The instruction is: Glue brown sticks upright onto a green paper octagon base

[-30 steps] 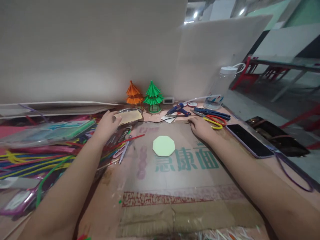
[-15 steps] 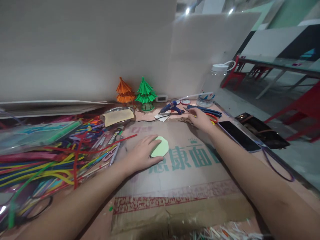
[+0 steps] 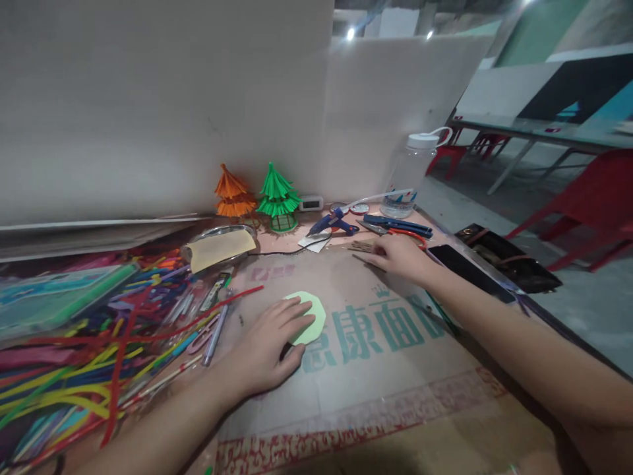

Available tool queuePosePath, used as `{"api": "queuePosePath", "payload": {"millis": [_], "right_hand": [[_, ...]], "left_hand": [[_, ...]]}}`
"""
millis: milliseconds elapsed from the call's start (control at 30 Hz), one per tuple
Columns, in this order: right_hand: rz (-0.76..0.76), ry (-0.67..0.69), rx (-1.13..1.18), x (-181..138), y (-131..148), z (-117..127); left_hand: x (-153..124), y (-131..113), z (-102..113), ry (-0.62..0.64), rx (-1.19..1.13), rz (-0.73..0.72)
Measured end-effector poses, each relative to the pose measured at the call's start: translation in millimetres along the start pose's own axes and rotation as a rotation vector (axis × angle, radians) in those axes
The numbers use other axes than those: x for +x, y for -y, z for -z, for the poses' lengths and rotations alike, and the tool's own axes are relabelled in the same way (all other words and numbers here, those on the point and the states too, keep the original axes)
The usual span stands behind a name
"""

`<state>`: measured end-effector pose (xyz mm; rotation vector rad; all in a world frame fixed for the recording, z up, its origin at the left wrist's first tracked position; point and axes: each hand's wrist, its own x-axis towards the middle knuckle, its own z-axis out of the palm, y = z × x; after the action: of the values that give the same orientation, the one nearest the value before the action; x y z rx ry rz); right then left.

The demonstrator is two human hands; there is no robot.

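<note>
My left hand (image 3: 270, 340) lies with fingers stretched over a pale green, many-sided piece of paper (image 3: 315, 320), partly covering it on the printed cardboard sheet (image 3: 366, 396). My right hand (image 3: 403, 257) is further off to the right, fingers pinched at a thin dark stick (image 3: 364, 260) just above the cardboard. Beside those fingertips lie several short brown sticks (image 3: 362, 246). Orange-handled scissors (image 3: 376, 227) sit just behind that hand, partly hidden. Behind the sticks, a blue glue gun (image 3: 331, 223) rests with its nozzle over a white scrap of paper.
A green model pavilion (image 3: 279, 198) and an orange one (image 3: 234, 194) stand against the wall. Coloured pipe cleaners (image 3: 64, 389) and a plastic case (image 3: 64, 297) crowd the left. A water bottle (image 3: 405, 175), blue stapler-like tool (image 3: 400, 225) and phone (image 3: 467, 272) are at right.
My right hand has come down and nearer, away from the scissors, and now pinches a thin stick. My left hand remains on the green paper. The camera view has shifted slightly.
</note>
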<state>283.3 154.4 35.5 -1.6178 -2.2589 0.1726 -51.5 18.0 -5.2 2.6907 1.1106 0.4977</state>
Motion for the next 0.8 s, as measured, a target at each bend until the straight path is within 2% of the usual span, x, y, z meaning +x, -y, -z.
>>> {"api": "queuePosePath", "payload": {"millis": [100,233,300,367,400,467,533,600,700,800], "right_hand": [[0.039,0.049,-0.044,-15.7,4.9,-7.9],[0.054,0.039,-0.054,-23.6,16.2,-14.3],[0.065,0.053,-0.029,-24.1,30.8,-8.7],[0.114,0.085,0.043,-23.3,54.2,5.1],[0.171,0.113,0.129,-22.6,68.5,14.5],[0.311,0.075,0.283,-21.0,99.2,36.2],[0.376,0.01,0.465,-20.2,127.5,56.9],[0.394,0.015,0.718,-20.3,148.7,71.1],[0.387,0.142,1.152,-20.2,164.6,75.0],[0.367,0.261,1.405,-17.9,167.3,64.7]], "left_hand": [[0.8,-2.2,4.5,-0.073,-0.02,-0.05],[3.0,-2.2,12.9,-0.206,-0.003,-0.142],[9.1,-3.4,21.8,-0.275,0.078,-0.136],[21.1,-7.5,36.0,-0.339,0.168,-0.068],[29.2,-10.7,44.8,-0.364,0.197,-0.03],[47.1,-18.3,63.9,-0.416,0.279,0.005],[62.3,-25.8,82.2,-0.453,0.298,-0.066],[70.0,-31.9,96.6,-0.5,0.261,-0.084],[67.7,-37.2,107.7,-0.541,0.102,-0.037],[60.8,-38.9,108.1,-0.436,-0.096,0.027]]}}
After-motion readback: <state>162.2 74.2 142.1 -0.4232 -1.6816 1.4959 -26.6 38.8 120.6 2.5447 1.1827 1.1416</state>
